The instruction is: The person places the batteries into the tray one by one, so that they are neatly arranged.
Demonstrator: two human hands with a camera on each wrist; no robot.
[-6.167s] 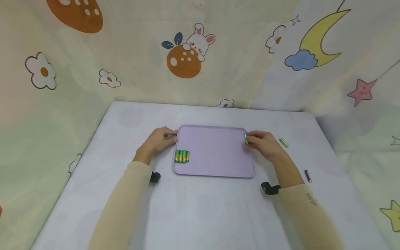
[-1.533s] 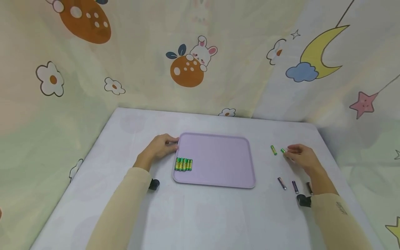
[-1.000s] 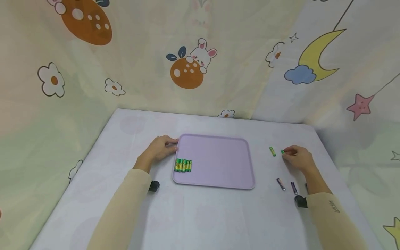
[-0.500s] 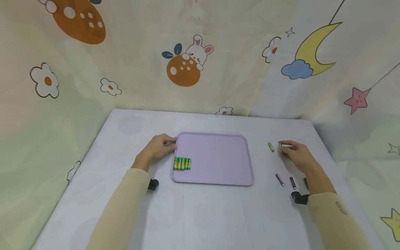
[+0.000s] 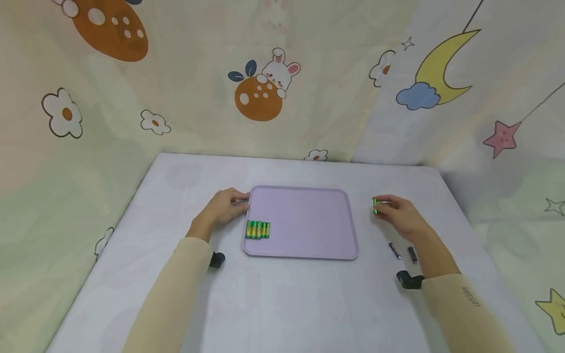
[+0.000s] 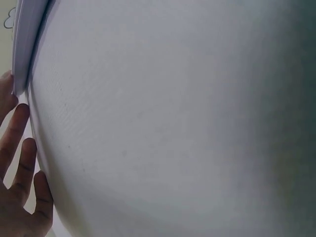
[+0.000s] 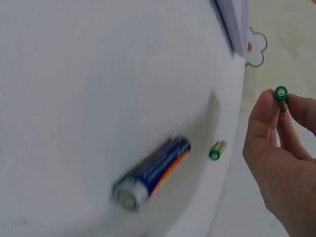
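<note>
My right hand (image 5: 399, 215) pinches a green battery (image 7: 281, 94) between thumb and fingertips, raised above the table to the right of the tray. A second green battery (image 7: 217, 150) lies on the table below it in the right wrist view; in the head view the fingers mostly cover that spot. My left hand (image 5: 224, 206) touches the left edge of the lilac tray (image 5: 304, 223), and the left wrist view shows its fingers (image 6: 22, 168) fairly straight. Several green-and-yellow batteries (image 5: 257, 230) lie side by side at the tray's front left.
Two dark batteries, one slimmer (image 5: 395, 250) and one beside the forearm (image 5: 412, 255), lie right of the tray. Close up, the right wrist view has a blue, orange and silver battery (image 7: 153, 173). A patterned cloth (image 5: 185, 73) hangs behind the white table (image 5: 287, 299).
Since the oldest frame the tray's row has gained a battery. My right hand has since picked up another green battery and carried it left towards the tray. My left hand stays at the edge.
</note>
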